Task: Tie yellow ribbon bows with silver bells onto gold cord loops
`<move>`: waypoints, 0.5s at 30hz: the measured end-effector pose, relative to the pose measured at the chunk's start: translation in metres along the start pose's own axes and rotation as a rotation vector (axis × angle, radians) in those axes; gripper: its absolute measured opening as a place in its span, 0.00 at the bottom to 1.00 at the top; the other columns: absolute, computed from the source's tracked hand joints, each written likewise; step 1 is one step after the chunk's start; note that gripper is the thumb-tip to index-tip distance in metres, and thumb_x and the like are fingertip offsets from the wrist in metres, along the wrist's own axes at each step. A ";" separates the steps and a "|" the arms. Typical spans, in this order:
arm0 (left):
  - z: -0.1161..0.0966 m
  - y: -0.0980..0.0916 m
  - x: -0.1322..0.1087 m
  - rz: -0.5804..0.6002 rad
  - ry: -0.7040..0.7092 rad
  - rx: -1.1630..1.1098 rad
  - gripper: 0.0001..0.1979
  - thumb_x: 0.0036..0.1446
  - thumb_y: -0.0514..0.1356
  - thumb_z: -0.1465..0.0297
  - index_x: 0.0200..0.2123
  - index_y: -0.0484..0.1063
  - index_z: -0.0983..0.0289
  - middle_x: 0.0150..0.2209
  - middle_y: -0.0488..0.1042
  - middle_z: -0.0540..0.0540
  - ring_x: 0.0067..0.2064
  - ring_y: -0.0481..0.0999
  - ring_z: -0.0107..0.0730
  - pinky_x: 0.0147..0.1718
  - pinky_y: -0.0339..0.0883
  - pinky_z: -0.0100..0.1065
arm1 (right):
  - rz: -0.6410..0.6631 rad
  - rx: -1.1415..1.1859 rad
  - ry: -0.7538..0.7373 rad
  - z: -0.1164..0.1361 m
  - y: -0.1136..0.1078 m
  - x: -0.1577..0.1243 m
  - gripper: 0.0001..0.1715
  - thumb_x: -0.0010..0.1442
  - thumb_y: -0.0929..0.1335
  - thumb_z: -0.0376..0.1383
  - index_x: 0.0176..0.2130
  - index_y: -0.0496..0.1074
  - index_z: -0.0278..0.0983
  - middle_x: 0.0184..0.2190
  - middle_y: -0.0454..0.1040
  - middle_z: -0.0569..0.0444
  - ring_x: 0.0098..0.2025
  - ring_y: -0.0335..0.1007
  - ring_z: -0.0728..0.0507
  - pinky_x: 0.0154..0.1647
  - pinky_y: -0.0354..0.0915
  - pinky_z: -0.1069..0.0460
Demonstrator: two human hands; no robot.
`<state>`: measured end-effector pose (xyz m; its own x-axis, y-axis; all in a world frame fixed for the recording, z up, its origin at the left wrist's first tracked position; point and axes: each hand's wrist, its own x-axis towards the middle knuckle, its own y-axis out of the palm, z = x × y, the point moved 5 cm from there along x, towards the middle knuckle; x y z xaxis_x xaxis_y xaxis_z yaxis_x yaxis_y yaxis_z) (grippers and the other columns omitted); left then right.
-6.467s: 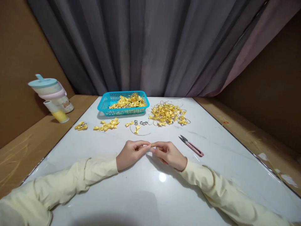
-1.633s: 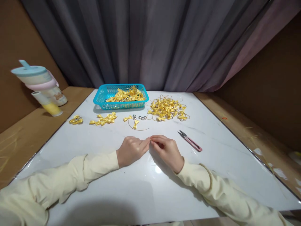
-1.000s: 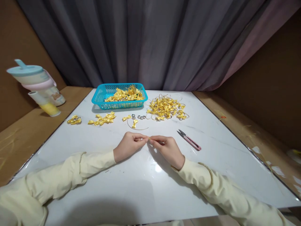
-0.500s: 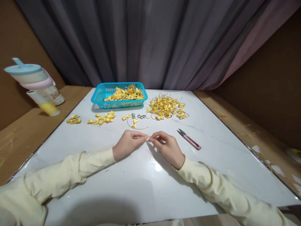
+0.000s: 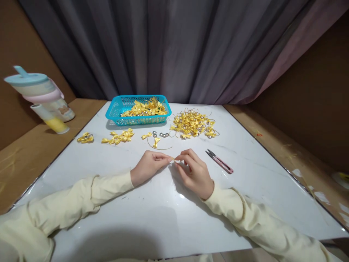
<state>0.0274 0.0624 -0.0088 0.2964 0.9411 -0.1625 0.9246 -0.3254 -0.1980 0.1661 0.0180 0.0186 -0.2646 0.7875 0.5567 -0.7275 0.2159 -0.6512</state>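
Over the middle of the white table, my left hand (image 5: 150,163) pinches a small yellow piece (image 5: 173,159) between thumb and fingertips. It is too small to tell whether it is ribbon or cord. My right hand (image 5: 195,171) meets it from the other side, its forefinger at the piece and its thumb just below, fingers curled. Just beyond the fingertips lie a yellow satin bow (image 5: 156,142) with a curved gold cord (image 5: 163,148), another bow (image 5: 146,135) and several silver heart-like beads (image 5: 164,135).
Behind stands a blue basket (image 5: 113,118) of yellow bows. A heap of corded bows (image 5: 191,123) lies right of it, loose bows (image 5: 118,137) and a bow bundle (image 5: 85,138) left. Thread snips (image 5: 219,162) rest right of my hands. A tumbler (image 5: 40,94) and thread spool (image 5: 51,120) stand far left.
My right hand has turned slightly, its forefinger and thumb now a little further apart at the yellow piece. My left hand keeps its place and its pinch.
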 end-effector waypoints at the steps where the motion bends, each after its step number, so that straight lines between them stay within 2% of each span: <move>1: 0.000 0.000 0.000 0.002 -0.002 0.000 0.12 0.46 0.61 0.66 0.29 0.79 0.69 0.26 0.77 0.54 0.24 0.65 0.24 0.23 0.57 0.26 | 0.006 -0.012 0.002 -0.001 0.001 0.000 0.07 0.57 0.62 0.30 0.37 0.67 0.36 0.35 0.67 0.49 0.32 0.65 0.47 0.28 0.62 0.54; 15: 0.000 0.001 -0.001 0.017 -0.016 0.033 0.14 0.46 0.61 0.65 0.30 0.79 0.70 0.28 0.78 0.55 0.27 0.69 0.28 0.27 0.60 0.28 | 0.011 -0.124 -0.024 -0.003 0.006 0.001 0.08 0.59 0.61 0.31 0.37 0.69 0.34 0.34 0.69 0.48 0.34 0.66 0.47 0.29 0.63 0.54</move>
<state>0.0277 0.0616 -0.0088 0.3080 0.9338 -0.1819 0.9108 -0.3446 -0.2273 0.1640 0.0222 0.0139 -0.2881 0.7764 0.5606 -0.6411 0.2785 -0.7151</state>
